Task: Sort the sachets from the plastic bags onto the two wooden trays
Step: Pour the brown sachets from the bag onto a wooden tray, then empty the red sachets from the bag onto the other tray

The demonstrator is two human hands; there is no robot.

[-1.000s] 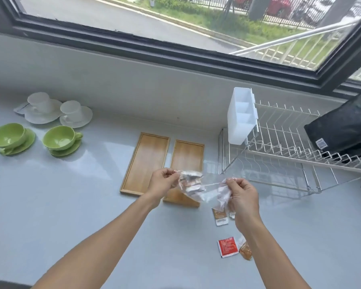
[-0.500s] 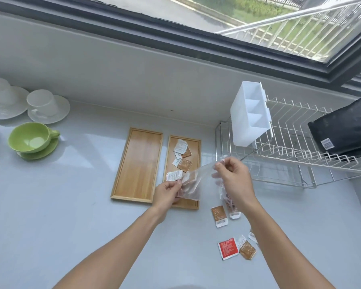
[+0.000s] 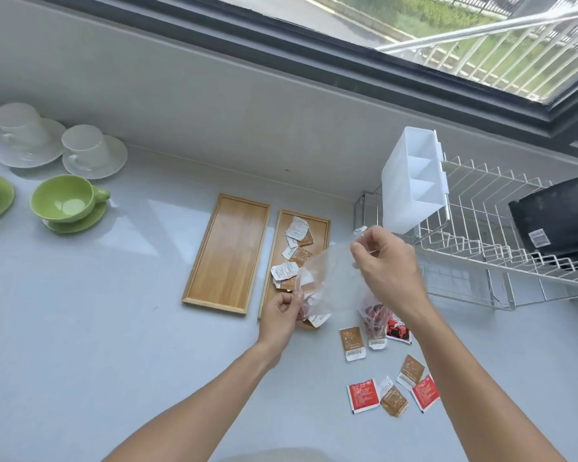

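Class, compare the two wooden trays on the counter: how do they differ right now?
The left tray is bare; the right tray holds several sachets. The left tray is fully visible; the right tray's near end is hidden behind the plastic bag. Both are long rectangular wooden trays lying side by side.

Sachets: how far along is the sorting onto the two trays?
Early. Done: some brown sachets lie on the right tray; the left tray is bare. In hand: left hand and right hand tip a clear bag over the right tray. Left: red and brown sachets loose on the counter, plus a second bag.
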